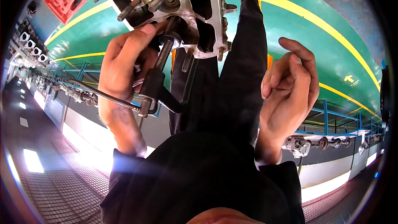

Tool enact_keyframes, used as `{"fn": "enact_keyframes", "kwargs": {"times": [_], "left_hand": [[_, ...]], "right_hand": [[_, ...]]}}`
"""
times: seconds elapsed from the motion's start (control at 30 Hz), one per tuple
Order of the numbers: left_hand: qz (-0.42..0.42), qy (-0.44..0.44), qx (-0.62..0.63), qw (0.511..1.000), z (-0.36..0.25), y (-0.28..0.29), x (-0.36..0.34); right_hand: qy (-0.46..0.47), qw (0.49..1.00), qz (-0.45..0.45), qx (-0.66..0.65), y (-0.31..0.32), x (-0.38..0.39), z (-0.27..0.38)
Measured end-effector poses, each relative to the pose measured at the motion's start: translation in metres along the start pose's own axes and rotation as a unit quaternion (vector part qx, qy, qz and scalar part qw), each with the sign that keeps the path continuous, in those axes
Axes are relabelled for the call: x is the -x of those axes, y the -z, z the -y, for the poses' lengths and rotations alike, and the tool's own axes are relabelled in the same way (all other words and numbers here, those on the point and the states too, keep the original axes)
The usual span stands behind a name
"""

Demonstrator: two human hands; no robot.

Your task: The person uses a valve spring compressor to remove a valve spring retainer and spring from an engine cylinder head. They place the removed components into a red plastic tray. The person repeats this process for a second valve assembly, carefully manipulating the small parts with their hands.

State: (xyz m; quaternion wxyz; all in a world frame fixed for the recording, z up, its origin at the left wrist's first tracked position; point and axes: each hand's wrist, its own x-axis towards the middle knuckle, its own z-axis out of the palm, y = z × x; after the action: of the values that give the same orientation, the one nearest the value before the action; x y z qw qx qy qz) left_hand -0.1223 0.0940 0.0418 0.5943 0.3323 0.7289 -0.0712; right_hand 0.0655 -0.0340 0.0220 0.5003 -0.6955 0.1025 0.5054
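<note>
A black screw clamp (152,83) stood at the near edge of the metal engine part (215,16). The left hand (122,64) curled around the clamp's left side; its exact pinch was hidden. The right hand (290,85), loosely bent, hovered beyond the near right corner.

floor (331,66): glossy green, yellow lines (286,5), yellow arrow (349,78) toward right edge | rails (326,118): blue, along floor's edge | wall (327,176): grey and white | ceiling (76,199): gridded | lights (33,160): bright white
</note>
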Motion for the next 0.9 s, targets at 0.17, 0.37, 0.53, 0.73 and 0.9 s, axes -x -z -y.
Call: {"fn": "enact_keyframes", "kwargs": {"times": [0.17, 0.37, 0.53, 0.73, 0.9], "left_hand": [[0.062, 0.062, 0.021, 0.996, -0.012, 0.011, -0.003], [0.098, 0.06, -0.021, 0.993, -0.012, 0.017, -0.018], [0.056, 0.05, -0.075, 0.994, -0.007, 0.014, -0.011], [0.072, 0.051, -0.011, 0.996, 0.002, 0.013, -0.012], [0.034, 0.018, 0.025, 0.999, 0.01, 0.007, -0.003]], "right_hand": [[0.028, 1.0, -0.008, -0.01, 0.003, -0.011, -0.001], [0.03, 0.999, -0.015, -0.011, 0.008, -0.017, -0.008], [0.01, 1.0, -0.024, 0.004, 0.008, -0.015, -0.009], [0.007, 1.0, -0.02, -0.006, 0.01, -0.017, -0.013], [0.011, 1.0, -0.02, -0.002, 0.01, -0.017, -0.014]]}}
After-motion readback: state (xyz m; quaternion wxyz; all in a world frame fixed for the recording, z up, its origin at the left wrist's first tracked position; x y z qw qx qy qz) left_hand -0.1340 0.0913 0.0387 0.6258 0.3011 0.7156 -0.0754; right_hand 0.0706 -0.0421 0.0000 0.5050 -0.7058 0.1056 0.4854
